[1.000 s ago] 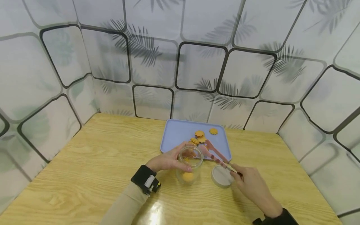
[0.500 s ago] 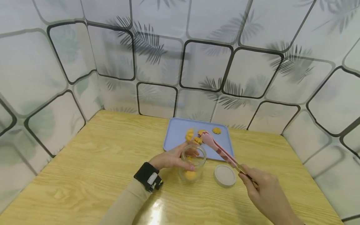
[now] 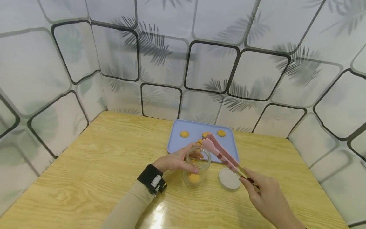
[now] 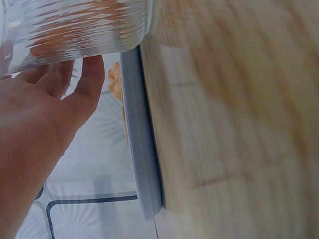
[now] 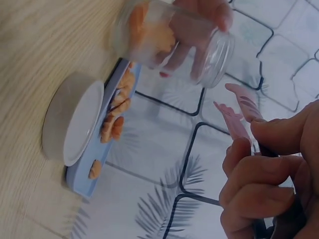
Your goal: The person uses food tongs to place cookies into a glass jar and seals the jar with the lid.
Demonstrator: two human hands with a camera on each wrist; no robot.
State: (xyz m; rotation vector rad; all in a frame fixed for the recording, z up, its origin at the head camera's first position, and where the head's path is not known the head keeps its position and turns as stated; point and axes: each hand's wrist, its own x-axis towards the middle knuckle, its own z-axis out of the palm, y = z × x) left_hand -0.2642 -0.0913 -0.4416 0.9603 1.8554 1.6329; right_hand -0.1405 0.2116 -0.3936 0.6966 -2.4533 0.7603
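My left hand grips an open glass jar on the table, fingers and thumb round its side. A few flower-shaped cookies lie inside. In the right wrist view the jar shows clear ridged glass with orange cookies at its bottom. My right hand holds pink tongs by their handles. Their tips stand a little apart, with nothing between them, just right of the jar's mouth and over the blue tray. Several cookies lie on the tray, some partly hidden by the left hand and tongs.
A round whitish lid lies on the wooden table right of the jar, near the right hand. Behind the tray rises a patterned curtain, which also closes off both sides.
The tongs have lifted from the cookies, drawn back and spread slightly again. One cookie, blurred in the air or tipping half a second ago, now lies at the tray's left. The left hand stays on the jar.
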